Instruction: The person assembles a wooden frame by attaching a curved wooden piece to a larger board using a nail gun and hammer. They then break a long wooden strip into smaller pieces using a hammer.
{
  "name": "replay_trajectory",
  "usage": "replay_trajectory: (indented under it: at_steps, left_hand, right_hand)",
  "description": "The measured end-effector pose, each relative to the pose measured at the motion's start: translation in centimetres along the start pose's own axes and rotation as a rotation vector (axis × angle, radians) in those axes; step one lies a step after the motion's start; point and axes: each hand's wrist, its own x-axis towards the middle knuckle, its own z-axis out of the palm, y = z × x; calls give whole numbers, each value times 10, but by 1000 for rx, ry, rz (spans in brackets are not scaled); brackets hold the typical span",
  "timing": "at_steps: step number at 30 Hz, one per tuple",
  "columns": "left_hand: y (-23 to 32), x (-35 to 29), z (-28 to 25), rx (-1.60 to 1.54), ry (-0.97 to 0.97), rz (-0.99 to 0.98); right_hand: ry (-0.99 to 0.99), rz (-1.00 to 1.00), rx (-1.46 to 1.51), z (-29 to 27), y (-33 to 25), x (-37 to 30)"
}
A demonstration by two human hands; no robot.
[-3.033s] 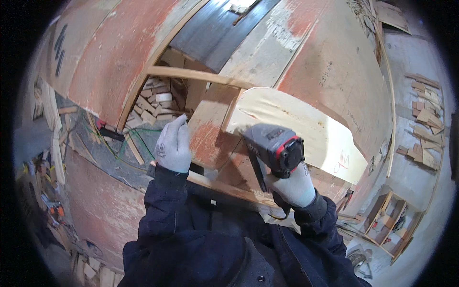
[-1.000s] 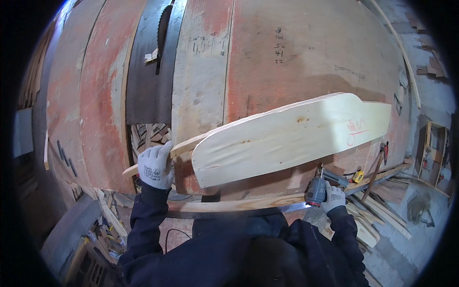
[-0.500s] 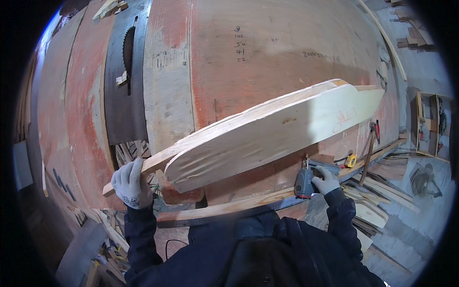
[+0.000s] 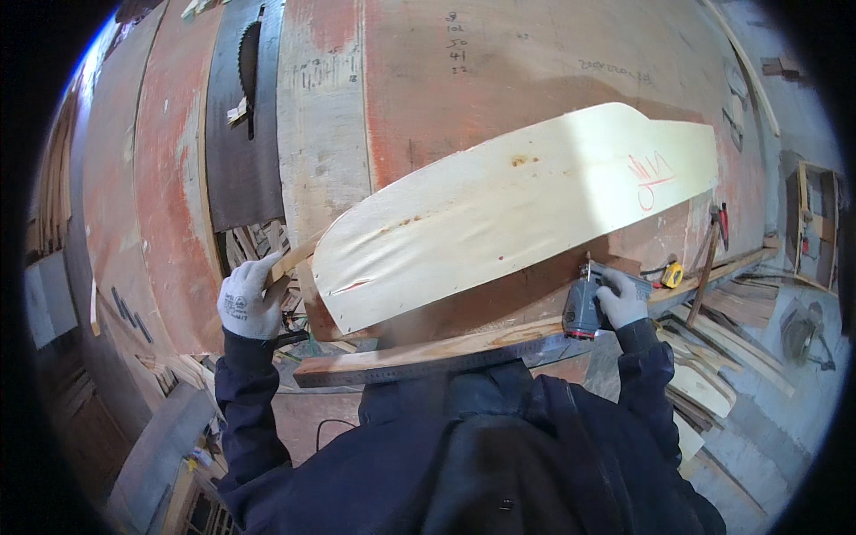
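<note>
A long pale plywood panel (image 4: 499, 209) with a curved far edge and a red hand mark lies broad face up over the workbench. My left hand (image 4: 250, 299), in a white glove, is closed around the end of a narrow wooden strip (image 4: 292, 257) that runs under the panel's left end. My right hand (image 4: 620, 299), gloved too, grips a dark grey nail gun (image 4: 583, 308) with red trim, near the bench's front edge. The nail gun's nose points away from me, just short of the panel's near edge, apart from it.
A saw blade (image 4: 250, 62) stands up through a dark metal plate at the far left. To the right lie a yellow tape measure (image 4: 671, 274), a hammer (image 4: 703, 276) and red-handled pliers (image 4: 723, 227). Along the front runs a wooden rail (image 4: 428, 352); wood offcuts (image 4: 713, 379) lie at the right.
The panel has turned so its broad face shows more and its long edge no longer does. My left hand has moved slightly up with the strip. The nail gun stays in my right hand.
</note>
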Motion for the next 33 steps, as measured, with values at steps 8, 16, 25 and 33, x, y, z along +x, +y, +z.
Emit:
replay_trajectory:
  at_steps: [8,16,25,33]
  left_hand:
    - [15,-3,-39,-208,-147,-39]
    - [18,3,-39,-586,-578,-417]
    - [16,9,-44,-541,-599,-391]
    - [4,2,-31,-505,-517,-369]
  right_hand:
    - [-91,124,1153,41,-95,14]
    - [-77,101,1630,26,-124,-1]
    - [-37,95,1611,23,-128,0]
    - [-51,214,1696,27,-124,4]
